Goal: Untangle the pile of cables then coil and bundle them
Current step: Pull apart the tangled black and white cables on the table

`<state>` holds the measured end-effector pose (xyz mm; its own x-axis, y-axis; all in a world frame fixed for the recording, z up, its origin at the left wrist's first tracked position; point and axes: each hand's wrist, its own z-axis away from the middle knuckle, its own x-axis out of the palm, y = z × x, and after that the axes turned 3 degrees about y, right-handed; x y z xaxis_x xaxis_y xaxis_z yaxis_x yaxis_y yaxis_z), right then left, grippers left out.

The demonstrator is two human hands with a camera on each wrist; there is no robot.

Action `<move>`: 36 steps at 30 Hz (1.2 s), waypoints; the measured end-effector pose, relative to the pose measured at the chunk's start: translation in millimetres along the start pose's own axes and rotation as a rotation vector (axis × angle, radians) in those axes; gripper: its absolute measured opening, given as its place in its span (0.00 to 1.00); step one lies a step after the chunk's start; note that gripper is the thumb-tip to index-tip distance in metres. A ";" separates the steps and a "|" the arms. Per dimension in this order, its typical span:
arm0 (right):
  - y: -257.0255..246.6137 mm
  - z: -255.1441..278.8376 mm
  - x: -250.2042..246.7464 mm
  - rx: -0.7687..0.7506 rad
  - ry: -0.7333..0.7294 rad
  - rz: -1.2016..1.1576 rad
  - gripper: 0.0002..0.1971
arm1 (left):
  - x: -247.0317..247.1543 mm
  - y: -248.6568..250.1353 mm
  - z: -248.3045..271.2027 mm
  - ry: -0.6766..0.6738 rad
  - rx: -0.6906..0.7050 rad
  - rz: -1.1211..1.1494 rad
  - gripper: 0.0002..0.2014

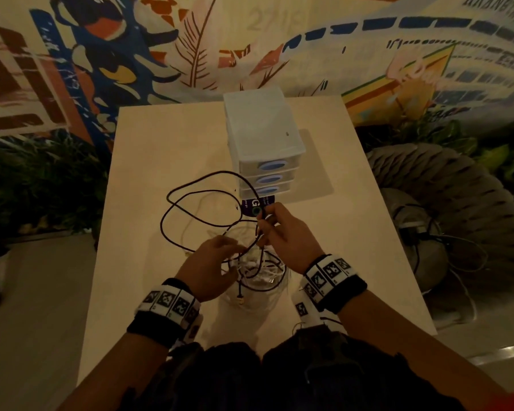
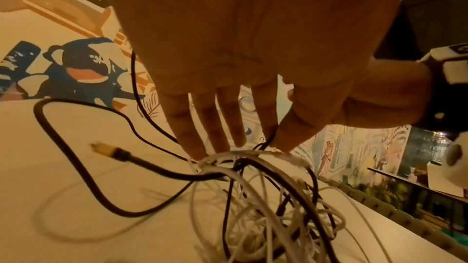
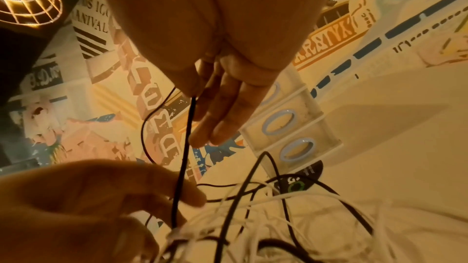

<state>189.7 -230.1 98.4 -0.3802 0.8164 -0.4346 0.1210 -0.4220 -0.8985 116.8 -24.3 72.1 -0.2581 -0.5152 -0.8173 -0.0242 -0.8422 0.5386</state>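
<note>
Head view: two hands (image 1: 211,262) in cable pile (image 1: 258,271); three drawers (image 1: 269,178).

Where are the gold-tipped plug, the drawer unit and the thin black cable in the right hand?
gold-tipped plug (image 2: 106,149): left wrist view, on its yellow barrel.
drawer unit (image 1: 261,123): head view, on its lid.
thin black cable (image 3: 186,137): right wrist view, on the stretch below the pinching fingers.
</note>
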 end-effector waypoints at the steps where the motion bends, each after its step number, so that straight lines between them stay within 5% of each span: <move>1: -4.1 0.3 -0.2 -0.021 0.009 -0.003 0.07 | 3.0 0.8 0.8 -0.009 -0.006 -0.015 0.22; 7: -21.8 5.7 -2.4 -0.104 -0.044 -0.096 0.11 | 3.4 10.5 1.1 0.190 0.049 0.033 0.13; 11: -11.4 8.7 5.3 -0.103 -0.194 0.123 0.15 | -7.0 16.2 0.2 0.293 0.073 0.099 0.17; 14: -6.1 13.3 12.1 -0.204 -0.075 0.117 0.11 | -5.8 14.8 1.5 0.255 0.046 0.170 0.25; 17: -12.4 11.5 9.7 -0.233 0.011 0.012 0.08 | 0.3 15.8 4.6 0.204 0.010 0.252 0.14; 20: -10.7 1.7 -6.7 -0.157 0.118 -0.030 0.09 | -4.4 19.9 9.7 0.313 -0.005 0.418 0.10; 23: 24.4 -8.2 -30.8 0.058 0.259 -0.041 0.11 | -16.6 16.2 10.9 0.518 -0.070 0.634 0.12; 26: 69.7 -7.2 -45.9 0.281 0.252 0.072 0.09 | -29.8 3.8 8.2 0.603 -0.120 0.701 0.14; 30: 107.5 -3.6 -40.0 0.412 0.099 0.194 0.13 | -35.3 -17.5 13.8 0.558 -0.193 0.522 0.19; 36: 118.5 -24.9 -17.4 0.421 -0.105 0.180 0.19 | -14.3 -32.9 32.4 0.276 -0.359 0.264 0.19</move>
<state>233.5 -284.5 -2.0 -0.4808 0.6803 -0.5532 -0.1808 -0.6942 -0.6967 90.1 15.9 72.7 0.0547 -0.6996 -0.7125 0.3524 -0.6541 0.6693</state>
